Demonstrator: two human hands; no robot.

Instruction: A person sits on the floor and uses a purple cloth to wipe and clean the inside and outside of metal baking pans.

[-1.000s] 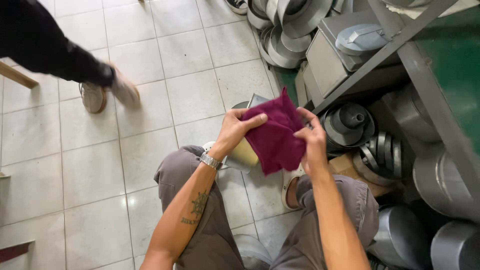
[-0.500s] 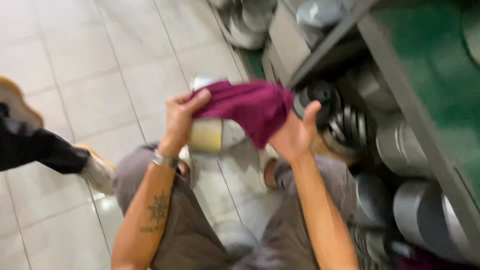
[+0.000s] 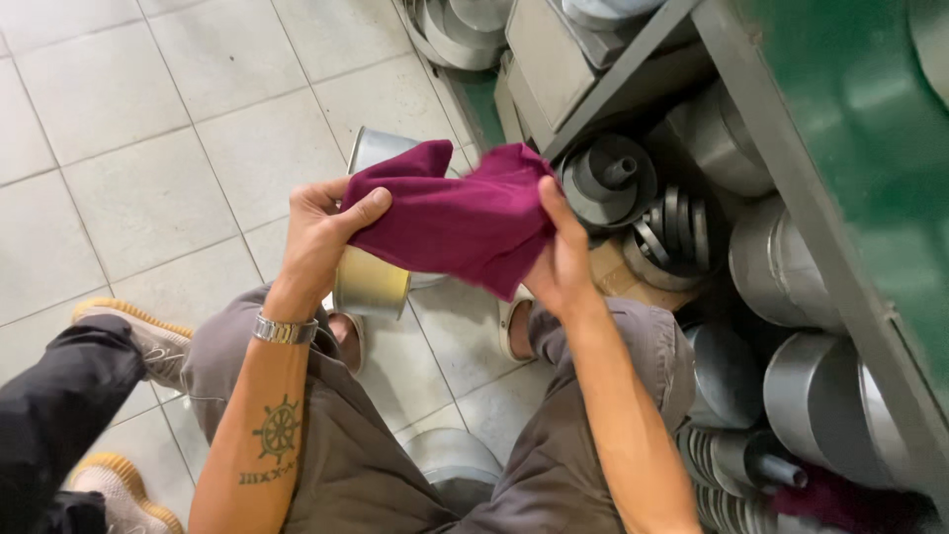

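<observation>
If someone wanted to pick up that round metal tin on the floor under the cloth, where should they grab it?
Probably by its curved side wall, coming from the left. The metal tin stands on the tiles between the feet, and the purple cloth, held by the left hand and right hand, hides most of its top, so only that side is free.

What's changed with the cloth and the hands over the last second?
The maroon cloth was bunched between both hands; it is now drawn out wider, the left hand pinching one end and the right hand the other. Both kept their grip. The metal tin stays on the floor between the feet. A bystander's shoes are closer.
</observation>
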